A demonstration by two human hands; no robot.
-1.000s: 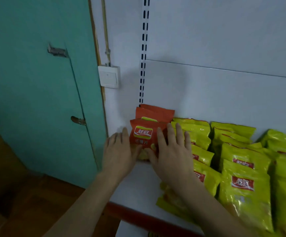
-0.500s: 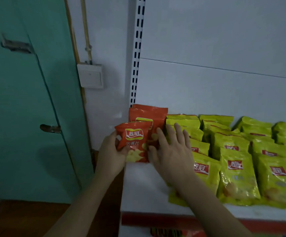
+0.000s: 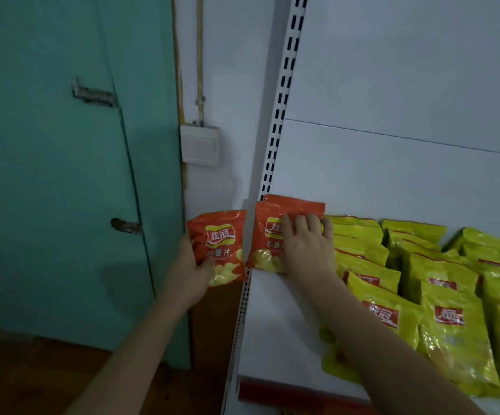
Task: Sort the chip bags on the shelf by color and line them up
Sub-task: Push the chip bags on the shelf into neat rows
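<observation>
Over at the left: green door [image 3: 63,175], latch [image 3: 93,95] up high, wall switch [image 3: 199,145] beside the frame.

Left hand [image 3: 187,269] clamped on an orange bag [image 3: 217,247], thumb across its lower corner, bag held upright in the air just off the shelf's left edge, nothing under it. Pinched low like that, top-heavy; likely to flop or slide out of a loose grip and drop to the floor beside the upright [image 3: 278,130].

Next along: right hand [image 3: 308,247] spread flat, fingers straight, pressing the front of the orange stack [image 3: 290,211] standing at the shelf's back left corner. Holding nothing, only steadying. At least two bags there, one behind the other. Ease off too early and probably a forward topple onto the bare shelf [image 3: 272,324]. Push too hard and crushed chips, or the stack skidding sideways into its neighbours.

Rightward: yellow bags [image 3: 449,295] in overlapping rows, touching the orange stack's right side, right forearm lying over the nearest row. Risk here: a careless sweep of that arm dragging front yellow bags toward the red lip [image 3: 302,393] and over it. Slippery foil, loosely leaning rows; one nudge could ripple through several.
</observation>
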